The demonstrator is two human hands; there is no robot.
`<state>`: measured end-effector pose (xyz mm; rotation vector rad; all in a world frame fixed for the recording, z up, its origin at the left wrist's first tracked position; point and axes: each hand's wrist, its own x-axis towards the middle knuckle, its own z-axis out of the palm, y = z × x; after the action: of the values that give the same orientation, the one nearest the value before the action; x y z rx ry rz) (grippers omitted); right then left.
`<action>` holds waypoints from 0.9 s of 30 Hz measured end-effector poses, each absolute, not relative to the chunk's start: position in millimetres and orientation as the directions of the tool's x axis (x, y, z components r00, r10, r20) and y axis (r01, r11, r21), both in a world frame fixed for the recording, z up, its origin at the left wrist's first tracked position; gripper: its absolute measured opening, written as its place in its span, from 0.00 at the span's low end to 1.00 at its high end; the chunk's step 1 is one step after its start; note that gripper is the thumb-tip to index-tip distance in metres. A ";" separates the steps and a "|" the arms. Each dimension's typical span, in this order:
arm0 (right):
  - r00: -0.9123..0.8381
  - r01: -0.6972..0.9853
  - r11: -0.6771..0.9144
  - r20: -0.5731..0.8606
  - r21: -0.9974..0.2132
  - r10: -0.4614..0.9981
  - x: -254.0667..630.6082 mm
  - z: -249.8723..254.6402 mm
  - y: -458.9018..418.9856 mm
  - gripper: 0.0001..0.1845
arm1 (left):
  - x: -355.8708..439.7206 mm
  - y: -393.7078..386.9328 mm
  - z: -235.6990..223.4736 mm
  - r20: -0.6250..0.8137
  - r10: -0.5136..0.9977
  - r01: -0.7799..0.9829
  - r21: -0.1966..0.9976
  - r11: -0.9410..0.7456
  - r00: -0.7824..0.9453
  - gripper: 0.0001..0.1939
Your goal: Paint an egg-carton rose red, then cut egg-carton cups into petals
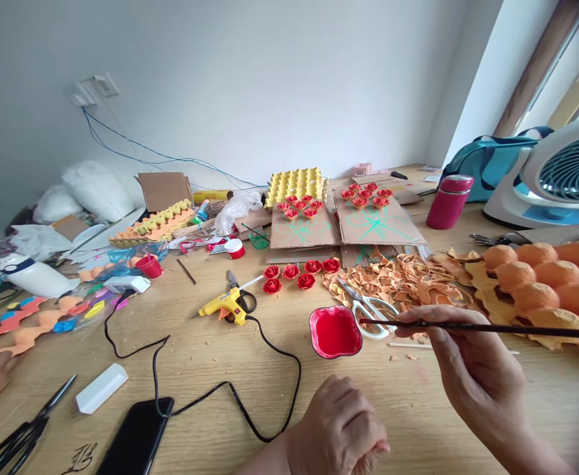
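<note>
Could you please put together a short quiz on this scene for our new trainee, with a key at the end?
1. Which of the wearer's hands holds the dark-handled brush?
2. True or false: the yellow glue gun lies to the left of the red dish, as the wearer sees it.
3. How many red flowers lie on the table just in front of the cardboard boards?
A) three
B) six
C) nine

Key:
1. The right hand.
2. True.
3. B.
</note>
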<state>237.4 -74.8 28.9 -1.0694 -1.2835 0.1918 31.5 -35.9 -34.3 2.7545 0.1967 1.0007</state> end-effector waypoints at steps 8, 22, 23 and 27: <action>0.213 0.536 0.526 0.709 -0.660 0.672 237.8 27.0 -74.2 0.12 | 32.4 -34.7 -21.9 0.706 0.246 0.023 0.310 -0.951 0.664 0.11; 0.242 0.517 0.561 0.739 -0.647 0.629 244.4 21.5 -72.5 0.12 | 33.8 31.3 26.1 0.224 0.694 0.557 0.454 -0.696 0.685 0.66; 0.235 0.511 0.565 0.738 -0.648 0.633 244.4 21.8 -73.4 0.12 | 36.2 36.1 28.1 0.161 0.694 0.573 0.450 -0.685 0.702 0.68; 0.221 0.526 0.555 0.734 -0.644 0.642 245.5 23.3 -76.3 0.11 | 43.1 48.5 34.8 -0.008 0.664 0.599 0.440 -0.669 0.747 0.62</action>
<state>245.5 -76.3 23.3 -1.0766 -1.4279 0.1071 43.1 48.5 34.8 2.5277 0.9638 0.2129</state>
